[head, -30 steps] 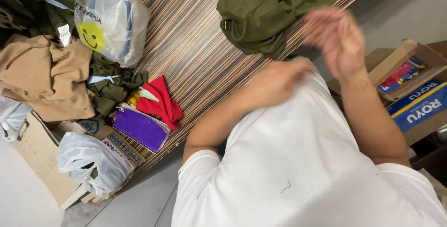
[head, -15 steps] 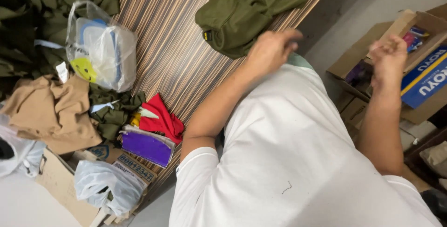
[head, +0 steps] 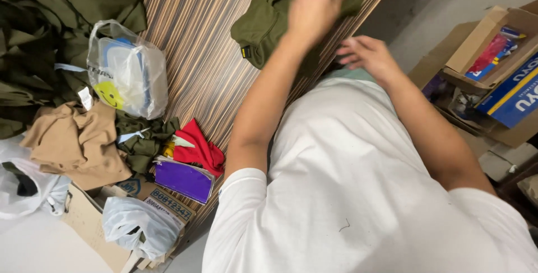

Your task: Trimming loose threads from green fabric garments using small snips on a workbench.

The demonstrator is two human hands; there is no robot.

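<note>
An olive-green garment (head: 263, 23) lies crumpled on the striped wooden table (head: 196, 65) at the far edge. My left hand (head: 315, 3) reaches out over it, blurred, with the fingers closed on the cloth. My right hand (head: 367, 55) hovers by the table's edge just right of the garment, fingers spread and holding nothing. My white T-shirt (head: 364, 194) fills the lower part of the view.
A clear plastic bag (head: 126, 71) with a blue-lidded box sits on the table's left side, beside dark green clothes (head: 50, 32), a tan garment (head: 78, 141), a red cloth (head: 196, 147) and a purple pouch (head: 184, 179). Open cardboard boxes (head: 493, 65) stand on the right.
My left hand has reached farther out onto the olive garment. My right hand has swung from the cardboard boxes back to the table's edge.
</note>
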